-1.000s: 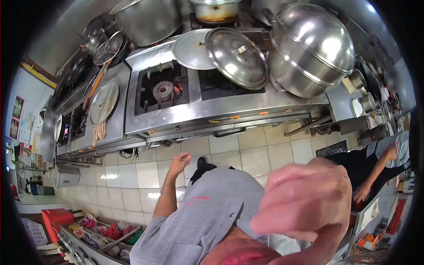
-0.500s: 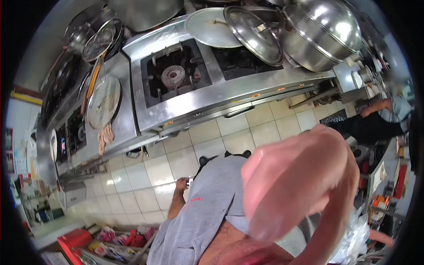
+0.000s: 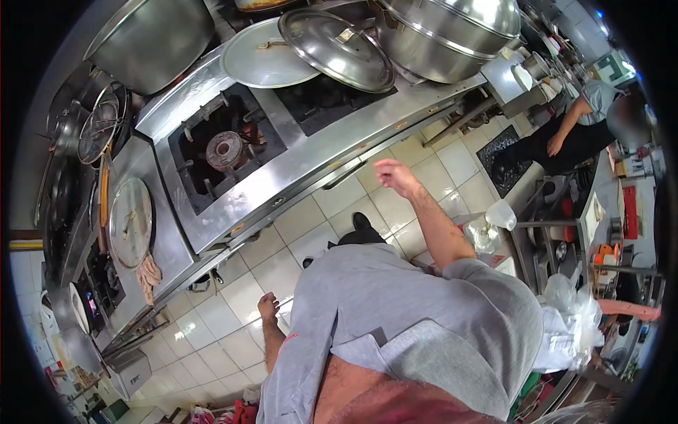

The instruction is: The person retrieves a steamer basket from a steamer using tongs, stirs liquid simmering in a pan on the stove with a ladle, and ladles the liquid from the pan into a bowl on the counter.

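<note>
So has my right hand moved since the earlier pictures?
Yes. Your right hand has gone from close to the camera to farther off, showing nearer the stove in view.

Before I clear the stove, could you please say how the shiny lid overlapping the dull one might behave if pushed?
The shiny lid looks metal, so probably stiff. Overlapping the dull lid, it may slide or rock; its smooth surface could be slippery.

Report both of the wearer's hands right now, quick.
Left hand: fingers curled, nothing visible in it; open or closed cannot be told.
Right hand: partly open, fingers loosely bent, nothing visible in it.
</note>
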`<state>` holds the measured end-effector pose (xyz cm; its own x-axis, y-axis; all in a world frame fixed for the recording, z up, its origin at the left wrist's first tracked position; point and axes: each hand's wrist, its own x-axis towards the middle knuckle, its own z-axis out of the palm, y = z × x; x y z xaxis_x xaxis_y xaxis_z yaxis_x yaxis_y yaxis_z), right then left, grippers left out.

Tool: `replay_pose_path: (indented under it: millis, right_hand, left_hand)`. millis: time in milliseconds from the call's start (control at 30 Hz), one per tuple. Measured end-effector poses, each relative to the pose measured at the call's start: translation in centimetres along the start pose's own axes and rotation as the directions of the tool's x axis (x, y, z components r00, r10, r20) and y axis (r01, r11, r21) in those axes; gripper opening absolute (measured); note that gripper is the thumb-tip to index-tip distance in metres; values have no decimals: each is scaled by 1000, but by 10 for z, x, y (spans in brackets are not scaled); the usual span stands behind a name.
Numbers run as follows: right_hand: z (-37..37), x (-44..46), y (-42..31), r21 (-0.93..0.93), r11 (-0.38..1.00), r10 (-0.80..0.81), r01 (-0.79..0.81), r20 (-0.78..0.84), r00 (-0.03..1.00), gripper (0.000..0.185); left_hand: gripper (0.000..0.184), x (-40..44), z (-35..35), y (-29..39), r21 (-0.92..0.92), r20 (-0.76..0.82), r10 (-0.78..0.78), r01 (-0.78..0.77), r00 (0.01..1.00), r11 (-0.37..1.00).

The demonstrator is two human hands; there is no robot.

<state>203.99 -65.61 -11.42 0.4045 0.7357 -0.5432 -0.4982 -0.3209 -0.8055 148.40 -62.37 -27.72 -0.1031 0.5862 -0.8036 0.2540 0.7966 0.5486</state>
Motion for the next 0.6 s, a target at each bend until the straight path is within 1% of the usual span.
replay_pose_path:
  millis: [33,67,133,167,200,267,300,333,367,400,433,467,533,567,600]
  right_hand:
    - [-28,17,5,58,998,0,7,-120,993,9]
    - [-56,34,8,112,993,3,25,-237,971,7]
    - [-127,83,19,188,979,-33,78,-232,972,9]
    - [-151,101,13,193,978,-26,81,-270,963,10]
    - [-171,115,7,198,977,-19,83,-304,952,11]
    - [-203,140,-9,319,941,-17,115,-292,956,13]
    - [-222,157,-11,342,937,42,76,-326,945,15]
    - [-239,170,-15,362,931,105,35,-361,927,22]
    - [-246,177,-24,324,946,105,13,-345,933,22]
    - [-249,184,-30,359,932,124,45,-432,893,25]
    - [-254,191,-34,392,916,145,82,-517,844,29]
    - [-261,199,-38,367,928,144,61,-507,850,29]
    - [-273,216,-39,499,862,207,91,-510,835,38]
    - [-278,222,-39,491,868,207,81,-504,838,38]
    - [-283,227,-39,543,836,219,84,-470,855,44]
  left_hand:
    - [19,-6,12,-2,-10,-5,-4,4,1000,1000]
    - [21,-15,25,-3,39,-6,13,-13,1000,999]
    - [23,-33,64,0,111,2,58,-57,998,992]
    - [23,-39,86,0,66,1,67,-67,998,996]
    - [21,-45,100,-2,114,12,83,-83,997,990]
    - [18,-51,127,-13,209,28,95,-98,995,973]
    - [17,-48,139,-22,199,42,121,-127,992,972]
    - [17,-46,147,-32,191,52,142,-149,989,970]
    - [19,-45,153,-35,252,31,120,-124,992,960]
    - [20,-49,161,-33,316,11,97,-95,995,944]
    - [21,-65,170,-22,257,-43,85,-71,995,964]
    - [22,-84,178,-13,203,-96,73,-52,993,978]
    - [23,-81,179,-39,6,-127,54,-54,990,999]
    - [23,-85,180,-43,1,-161,31,-31,986,1000]
    - [22,-84,179,-53,-3,-174,1,-1,985,1000]
